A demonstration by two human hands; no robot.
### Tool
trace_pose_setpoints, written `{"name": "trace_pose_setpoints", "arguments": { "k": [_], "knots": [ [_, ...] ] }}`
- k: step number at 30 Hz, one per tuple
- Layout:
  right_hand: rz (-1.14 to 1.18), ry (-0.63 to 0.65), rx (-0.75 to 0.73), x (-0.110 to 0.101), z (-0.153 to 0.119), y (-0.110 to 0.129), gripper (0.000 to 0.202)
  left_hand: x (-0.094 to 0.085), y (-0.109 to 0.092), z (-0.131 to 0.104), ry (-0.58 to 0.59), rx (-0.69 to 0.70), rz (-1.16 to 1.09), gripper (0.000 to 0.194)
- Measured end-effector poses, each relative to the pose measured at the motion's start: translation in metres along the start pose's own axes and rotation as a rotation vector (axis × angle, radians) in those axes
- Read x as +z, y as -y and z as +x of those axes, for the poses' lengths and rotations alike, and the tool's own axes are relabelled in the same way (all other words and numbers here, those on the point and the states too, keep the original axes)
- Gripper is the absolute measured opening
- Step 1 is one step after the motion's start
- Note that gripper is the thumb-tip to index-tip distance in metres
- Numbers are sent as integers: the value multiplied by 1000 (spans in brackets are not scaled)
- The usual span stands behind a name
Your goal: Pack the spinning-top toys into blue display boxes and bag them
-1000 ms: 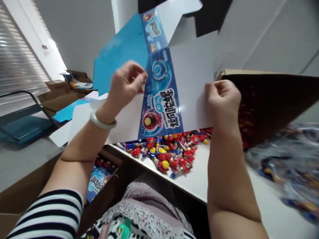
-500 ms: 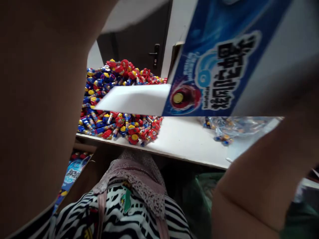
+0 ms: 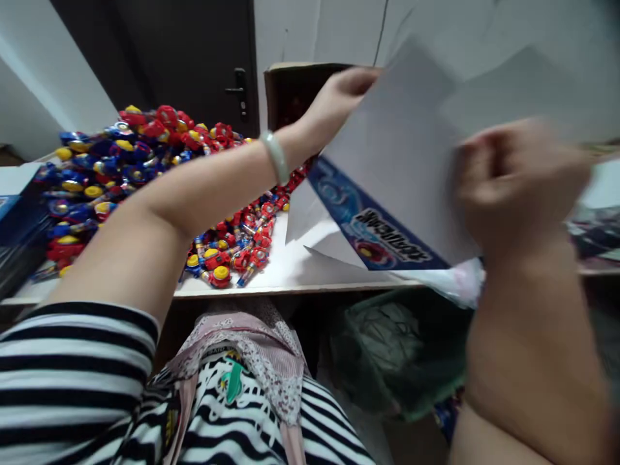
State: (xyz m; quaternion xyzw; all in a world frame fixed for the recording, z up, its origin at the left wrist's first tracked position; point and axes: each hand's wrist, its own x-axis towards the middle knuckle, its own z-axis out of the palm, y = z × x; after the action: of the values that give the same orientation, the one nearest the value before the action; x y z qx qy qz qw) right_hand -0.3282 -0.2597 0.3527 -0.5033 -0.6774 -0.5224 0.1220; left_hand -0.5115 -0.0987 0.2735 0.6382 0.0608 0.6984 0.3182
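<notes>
A white cardboard box (image 3: 402, 155) with a blue printed strip is held up, tilted, over the front of the table. My left hand (image 3: 356, 84) is closed on its upper left edge, the fingertips partly hidden behind the card. At the right side of the box, my right hand (image 3: 518, 168) is curled closed and blurred by motion, its fingers against the card's edge. White flaps hang open below the box. Left of it lies a large heap of red, blue and yellow toy-like pieces (image 3: 140, 155), partly behind my left forearm.
A brown carton (image 3: 278, 97) stands at the back of the white table (image 3: 290, 278). Under the table edge is a dark green bag (image 3: 402, 361). Dark packaging (image 3: 24, 226) sits at the far left. A dark door (image 3: 194, 64) is behind.
The box has turned over and moved farther from the camera, showing its plain side. Both hands have come into view. The camera view has shifted right.
</notes>
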Motion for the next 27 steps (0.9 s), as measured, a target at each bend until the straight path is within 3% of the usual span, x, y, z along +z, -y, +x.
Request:
{"name": "trace_pose_setpoints", "arguments": {
  "k": [5,8,12,15,20,24,27],
  "knots": [
    [-39,498,80,60,-6,17,47,8,70,-30,-84,19,99,46],
    [123,654,131,100,-10,8,49,17,92,-31,18,140,294,61],
    [344,828,238,133,-29,-6,51,43,73,-31,364,225,702,70],
    [425,851,329,138,-46,-13,53,56,50,-33,535,211,897,74],
    [502,777,430,131,-67,-24,58,65,30,-32,643,192,946,79],
    [571,815,428,130,-89,-22,51,76,26,-38,759,340,995,76],
    [633,799,511,125,-111,-19,47,84,30,-42,816,399,978,81]
  ]
}}
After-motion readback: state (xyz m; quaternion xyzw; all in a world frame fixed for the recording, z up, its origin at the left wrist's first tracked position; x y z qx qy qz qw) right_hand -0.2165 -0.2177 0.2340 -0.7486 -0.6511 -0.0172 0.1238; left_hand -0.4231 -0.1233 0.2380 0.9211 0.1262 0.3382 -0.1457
